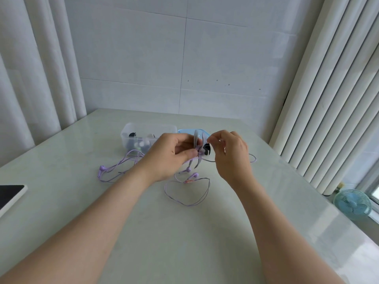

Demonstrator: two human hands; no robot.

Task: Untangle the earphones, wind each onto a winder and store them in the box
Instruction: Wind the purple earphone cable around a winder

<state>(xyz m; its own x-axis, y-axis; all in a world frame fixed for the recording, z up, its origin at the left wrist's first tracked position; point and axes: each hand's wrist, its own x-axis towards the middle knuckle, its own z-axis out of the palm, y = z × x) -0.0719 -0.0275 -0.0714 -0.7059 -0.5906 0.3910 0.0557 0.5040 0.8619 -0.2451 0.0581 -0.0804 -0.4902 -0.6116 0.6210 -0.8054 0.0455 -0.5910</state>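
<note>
Head view, left hand (pixel 170 155) pinching grey winder (pixel 196 138) and purple earphones (pixel 187 169) above worktop (pixel 184 242), right hand (pixel 232 156) pinching their cable alongside, clear box (pixel 131 130) behind partly hidden, contents blurred

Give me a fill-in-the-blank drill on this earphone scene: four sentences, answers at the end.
1. The earphone cable looped on the table is ____ in colour.
2. The lid beside the clear box is light ____.
3. Between the left hand and right hand is a grey ____ with cable on it.
4. The small blue object at the far right is a ____.
Missing words: purple; blue; winder; fan.
</note>
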